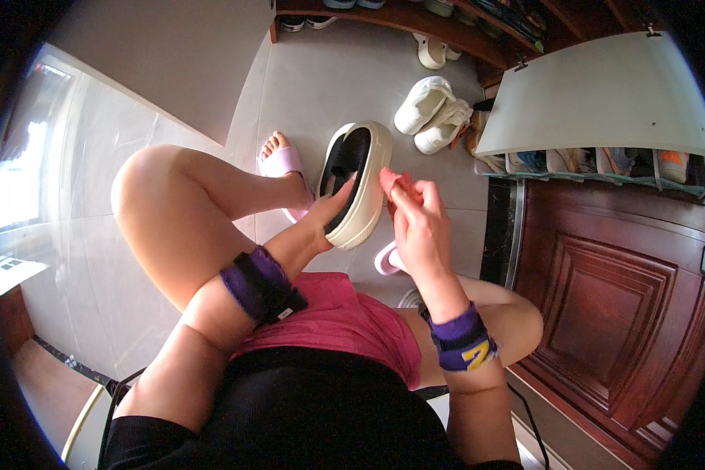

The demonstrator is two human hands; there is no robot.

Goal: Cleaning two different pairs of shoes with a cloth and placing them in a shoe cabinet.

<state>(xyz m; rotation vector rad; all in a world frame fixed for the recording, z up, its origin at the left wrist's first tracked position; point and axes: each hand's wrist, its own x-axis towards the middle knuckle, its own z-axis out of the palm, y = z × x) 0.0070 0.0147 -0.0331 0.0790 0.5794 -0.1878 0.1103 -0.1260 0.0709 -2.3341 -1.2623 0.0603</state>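
Note:
My left hand (323, 220) grips a thick-soled cream shoe (371, 188) with a black inside, its thumb reaching into the opening. Just behind it, a cream rim and black lining (330, 158) show, apparently a second shoe of the same kind. Whether that one is held or stands on the floor I cannot tell. Pinched in my right hand (422, 220) is a crumpled red cloth (400, 183), close to the right side of the cream sole. A narrow gap seems to separate cloth and sole. Both wrists wear purple and black bands.
White sneakers (432, 114) stand on the grey tile floor beyond the shoe, with white clogs (432, 51) farther back. At right, a tilt-out shoe cabinet door (599, 97) hangs open over several shoes. A grey panel (170, 59) juts in at upper left. Pink slippers (285, 161) are on my feet.

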